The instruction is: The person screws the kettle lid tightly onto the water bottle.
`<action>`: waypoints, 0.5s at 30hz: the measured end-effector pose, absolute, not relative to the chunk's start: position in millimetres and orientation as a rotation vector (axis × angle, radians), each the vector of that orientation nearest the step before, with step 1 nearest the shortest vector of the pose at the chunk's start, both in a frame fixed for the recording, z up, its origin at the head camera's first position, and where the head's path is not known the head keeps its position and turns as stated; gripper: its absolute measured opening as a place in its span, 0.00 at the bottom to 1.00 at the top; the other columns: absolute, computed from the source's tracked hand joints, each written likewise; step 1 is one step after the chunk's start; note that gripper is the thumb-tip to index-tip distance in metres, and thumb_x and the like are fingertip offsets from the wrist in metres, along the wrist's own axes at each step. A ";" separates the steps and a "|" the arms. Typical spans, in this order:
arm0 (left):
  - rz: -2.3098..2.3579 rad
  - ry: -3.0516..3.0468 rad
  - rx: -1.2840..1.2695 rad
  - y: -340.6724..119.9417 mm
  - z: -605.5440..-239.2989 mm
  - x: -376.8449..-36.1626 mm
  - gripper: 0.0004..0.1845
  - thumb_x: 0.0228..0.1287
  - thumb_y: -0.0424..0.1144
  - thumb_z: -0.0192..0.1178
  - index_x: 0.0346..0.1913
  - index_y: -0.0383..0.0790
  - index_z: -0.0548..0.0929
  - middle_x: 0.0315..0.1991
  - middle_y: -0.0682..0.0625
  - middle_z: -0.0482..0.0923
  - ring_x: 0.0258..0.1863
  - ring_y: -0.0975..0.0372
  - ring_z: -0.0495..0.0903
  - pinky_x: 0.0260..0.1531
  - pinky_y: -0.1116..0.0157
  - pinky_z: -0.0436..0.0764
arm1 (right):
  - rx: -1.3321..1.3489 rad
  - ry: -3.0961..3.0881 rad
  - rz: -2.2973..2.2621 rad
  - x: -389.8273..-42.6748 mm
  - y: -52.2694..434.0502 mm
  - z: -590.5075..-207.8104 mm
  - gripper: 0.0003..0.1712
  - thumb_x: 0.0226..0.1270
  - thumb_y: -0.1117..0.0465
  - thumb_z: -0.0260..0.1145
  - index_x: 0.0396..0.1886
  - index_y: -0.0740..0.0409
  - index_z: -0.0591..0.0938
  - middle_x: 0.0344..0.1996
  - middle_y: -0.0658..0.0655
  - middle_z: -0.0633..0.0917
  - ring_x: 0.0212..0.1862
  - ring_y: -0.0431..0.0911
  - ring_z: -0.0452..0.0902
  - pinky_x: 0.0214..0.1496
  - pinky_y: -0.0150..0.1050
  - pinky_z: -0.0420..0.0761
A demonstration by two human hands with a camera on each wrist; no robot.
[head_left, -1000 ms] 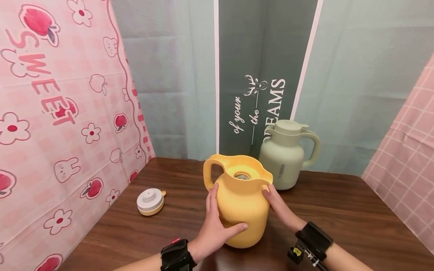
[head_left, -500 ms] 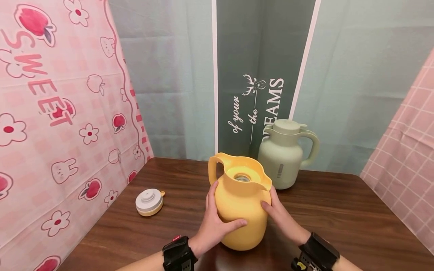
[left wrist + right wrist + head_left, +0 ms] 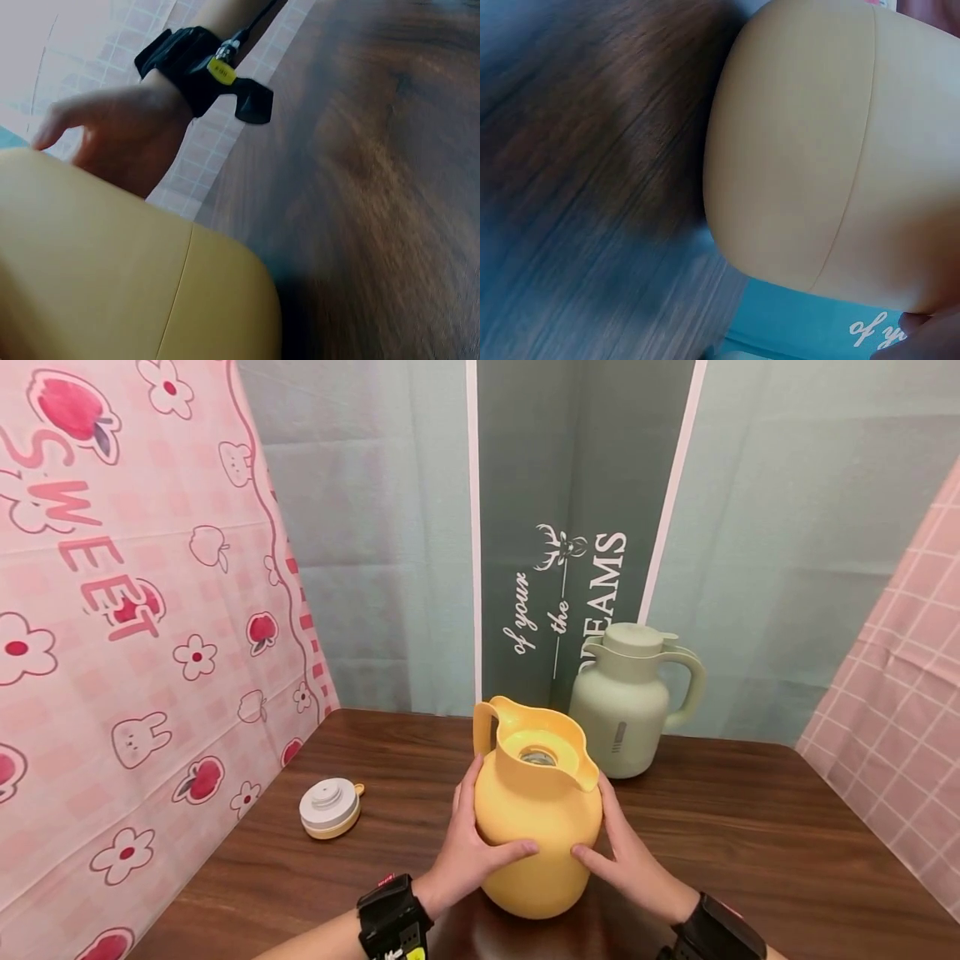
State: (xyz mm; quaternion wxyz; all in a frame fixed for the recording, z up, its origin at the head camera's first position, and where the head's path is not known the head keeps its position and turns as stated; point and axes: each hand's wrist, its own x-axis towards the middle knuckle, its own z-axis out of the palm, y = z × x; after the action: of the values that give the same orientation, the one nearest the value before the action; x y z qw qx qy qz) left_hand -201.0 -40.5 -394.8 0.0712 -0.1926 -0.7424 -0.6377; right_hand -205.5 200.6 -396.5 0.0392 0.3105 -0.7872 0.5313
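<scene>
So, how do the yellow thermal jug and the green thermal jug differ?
The yellow thermal jug is open on top; the green thermal jug has its lid on. The left hand and right hand hold the yellow jug; neither touches the green jug. Both have handles.

At lower centre in the head view, I have my left hand (image 3: 467,858) and right hand (image 3: 636,867) cupped, thumbs (image 3: 513,852) pointing inward.

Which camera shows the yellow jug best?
The head camera: the yellow jug shows nearly whole there, with handle, spout and open top. Both wrist cameras show just part of its body, close up.
</scene>
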 end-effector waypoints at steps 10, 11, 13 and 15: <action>-2.066 -2.176 -0.739 -50.1 -396.6 -212.5 0.61 0.46 0.44 0.76 0.75 0.52 0.41 0.70 0.54 0.53 0.65 0.62 0.60 0.62 0.58 0.61 | 0.836 -2.433 1.417 -197.3 201.0 -400.9 0.60 0.58 0.58 0.72 0.76 0.42 0.38 0.75 0.51 0.44 0.73 0.37 0.41 0.61 0.17 0.48; -2.080 -2.181 -0.747 -51.2 -396.6 -213.5 0.61 0.47 0.44 0.76 0.75 0.53 0.41 0.70 0.54 0.54 0.65 0.62 0.61 0.62 0.58 0.61 | 0.832 -2.426 1.398 -196.6 201.1 -401.3 0.61 0.57 0.58 0.73 0.77 0.44 0.39 0.74 0.51 0.45 0.73 0.38 0.41 0.61 0.17 0.48; -2.098 -2.207 -0.759 -53.8 -396.8 -215.7 0.61 0.47 0.44 0.76 0.74 0.56 0.41 0.69 0.54 0.56 0.64 0.62 0.62 0.62 0.59 0.62 | 0.829 -2.411 1.366 -195.1 201.3 -401.8 0.61 0.55 0.57 0.74 0.77 0.45 0.41 0.74 0.52 0.47 0.72 0.38 0.43 0.61 0.18 0.48; -2.115 -2.237 -0.763 -56.6 -396.5 -217.5 0.60 0.47 0.45 0.75 0.74 0.58 0.41 0.69 0.53 0.57 0.64 0.62 0.62 0.62 0.58 0.62 | 0.821 -2.403 1.347 -193.6 201.6 -401.7 0.61 0.54 0.57 0.75 0.77 0.46 0.43 0.73 0.51 0.50 0.72 0.38 0.45 0.61 0.18 0.48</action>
State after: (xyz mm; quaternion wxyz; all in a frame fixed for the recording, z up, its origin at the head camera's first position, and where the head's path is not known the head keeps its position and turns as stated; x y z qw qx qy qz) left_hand -217.5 -56.6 -396.5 -0.0151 -0.2406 -0.7051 -0.6669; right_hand -193.6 201.6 -401.7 0.1335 0.2830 -0.8285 0.4644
